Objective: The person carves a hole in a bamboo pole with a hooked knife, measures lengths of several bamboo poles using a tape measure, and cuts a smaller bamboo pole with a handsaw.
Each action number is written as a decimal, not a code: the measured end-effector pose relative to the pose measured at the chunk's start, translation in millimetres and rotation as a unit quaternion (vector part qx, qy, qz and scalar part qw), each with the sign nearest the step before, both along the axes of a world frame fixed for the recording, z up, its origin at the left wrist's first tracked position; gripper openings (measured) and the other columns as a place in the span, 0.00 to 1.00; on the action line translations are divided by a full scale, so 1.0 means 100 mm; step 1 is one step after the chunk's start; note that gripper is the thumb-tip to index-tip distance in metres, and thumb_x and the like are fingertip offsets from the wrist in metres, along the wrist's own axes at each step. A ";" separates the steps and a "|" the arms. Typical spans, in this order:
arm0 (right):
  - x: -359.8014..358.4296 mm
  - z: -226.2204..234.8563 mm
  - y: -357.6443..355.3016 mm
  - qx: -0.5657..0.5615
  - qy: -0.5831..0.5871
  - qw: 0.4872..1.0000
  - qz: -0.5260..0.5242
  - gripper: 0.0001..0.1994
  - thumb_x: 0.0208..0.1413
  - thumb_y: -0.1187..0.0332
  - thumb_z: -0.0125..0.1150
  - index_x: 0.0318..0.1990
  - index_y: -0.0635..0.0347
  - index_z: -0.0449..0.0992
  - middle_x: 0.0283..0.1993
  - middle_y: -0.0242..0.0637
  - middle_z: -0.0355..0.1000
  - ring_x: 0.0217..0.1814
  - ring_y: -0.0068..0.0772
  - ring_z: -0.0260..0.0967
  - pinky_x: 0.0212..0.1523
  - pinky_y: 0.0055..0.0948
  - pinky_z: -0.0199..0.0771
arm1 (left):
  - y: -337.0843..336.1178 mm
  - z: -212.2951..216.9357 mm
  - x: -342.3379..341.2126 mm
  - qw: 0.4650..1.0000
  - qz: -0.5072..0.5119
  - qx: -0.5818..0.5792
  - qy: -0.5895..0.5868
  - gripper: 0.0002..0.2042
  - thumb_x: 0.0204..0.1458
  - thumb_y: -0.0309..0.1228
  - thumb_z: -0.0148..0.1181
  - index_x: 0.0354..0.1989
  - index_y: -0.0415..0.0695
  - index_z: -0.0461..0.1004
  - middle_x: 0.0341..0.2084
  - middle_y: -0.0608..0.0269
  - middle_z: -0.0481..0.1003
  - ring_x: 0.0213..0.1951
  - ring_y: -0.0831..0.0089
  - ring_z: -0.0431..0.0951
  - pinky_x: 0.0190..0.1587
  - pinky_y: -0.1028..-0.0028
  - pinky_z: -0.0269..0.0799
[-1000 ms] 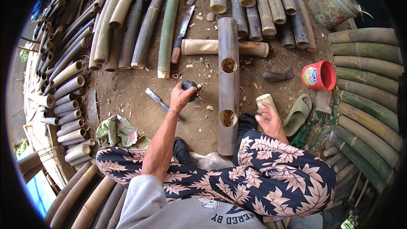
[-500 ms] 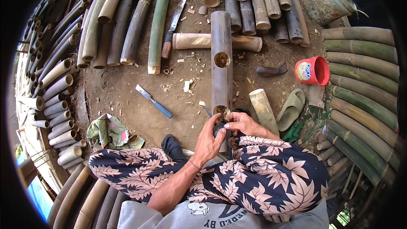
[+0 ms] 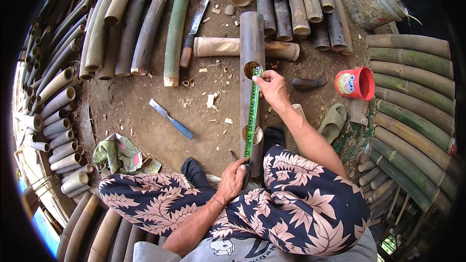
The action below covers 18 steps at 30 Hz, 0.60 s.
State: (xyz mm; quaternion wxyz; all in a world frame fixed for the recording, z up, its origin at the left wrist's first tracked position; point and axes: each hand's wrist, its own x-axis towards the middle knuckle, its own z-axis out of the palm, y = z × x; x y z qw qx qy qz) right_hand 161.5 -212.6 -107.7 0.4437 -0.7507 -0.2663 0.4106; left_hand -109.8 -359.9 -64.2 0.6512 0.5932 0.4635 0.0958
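A bamboo pole (image 3: 251, 34) with two round holes cut in its upper side runs lengthwise away from me, between my legs. Along it lies the green blade of a tape measure (image 3: 253, 114), drawn out from a dark case. My right hand (image 3: 273, 87) pinches the blade's far end beside the farther hole. Close to my lap, my left hand (image 3: 232, 180) is closed around the case, which its fingers partly hide. The blade passes over the nearer hole and covers some of it. A shorter bamboo piece (image 3: 213, 47) lies crosswise under the pole's far part.
Left of the pole lie a blue-handled chisel (image 3: 172, 120) and a machete (image 3: 195, 26). To the right are a dark curved wooden tool (image 3: 309, 82), a red tub (image 3: 356, 83) and a green sandal (image 3: 334, 122). Stacked bamboo poles (image 3: 412, 78) surround the ground, with a dirty bucket (image 3: 374, 5) at far right.
My right hand has moved away from my left, pulling the green tape blade out along the pole to the farther hole. My left hand has shifted slightly nearer my lap with the case.
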 end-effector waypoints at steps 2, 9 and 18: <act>-0.13 -0.08 -0.06 -0.020 -0.070 0.997 0.013 0.12 0.52 0.63 0.68 0.29 0.63 0.76 0.23 0.33 0.73 0.25 0.24 0.69 0.29 0.29 0.70 | -0.02 -0.05 0.01 1.000 0.009 -0.010 0.012 0.17 0.64 0.34 0.46 0.57 0.43 0.72 0.46 0.41 0.74 0.51 0.47 0.74 0.55 0.61 0.68; -0.19 0.01 0.01 -0.053 -0.199 0.978 0.037 0.14 0.52 0.60 0.66 0.27 0.63 0.74 0.26 0.43 0.75 0.30 0.43 0.73 0.36 0.39 0.72 | 0.00 -0.05 0.08 1.000 0.011 -0.017 0.024 0.17 0.63 0.35 0.48 0.57 0.43 0.72 0.44 0.42 0.74 0.49 0.47 0.74 0.55 0.61 0.68; -0.11 -0.02 0.02 -0.058 -0.196 0.977 0.066 0.15 0.51 0.60 0.67 0.26 0.64 0.73 0.26 0.46 0.75 0.32 0.46 0.74 0.37 0.40 0.73 | -0.01 -0.03 0.13 0.999 -0.009 -0.014 0.045 0.17 0.63 0.35 0.49 0.57 0.41 0.73 0.46 0.41 0.73 0.50 0.45 0.73 0.56 0.60 0.67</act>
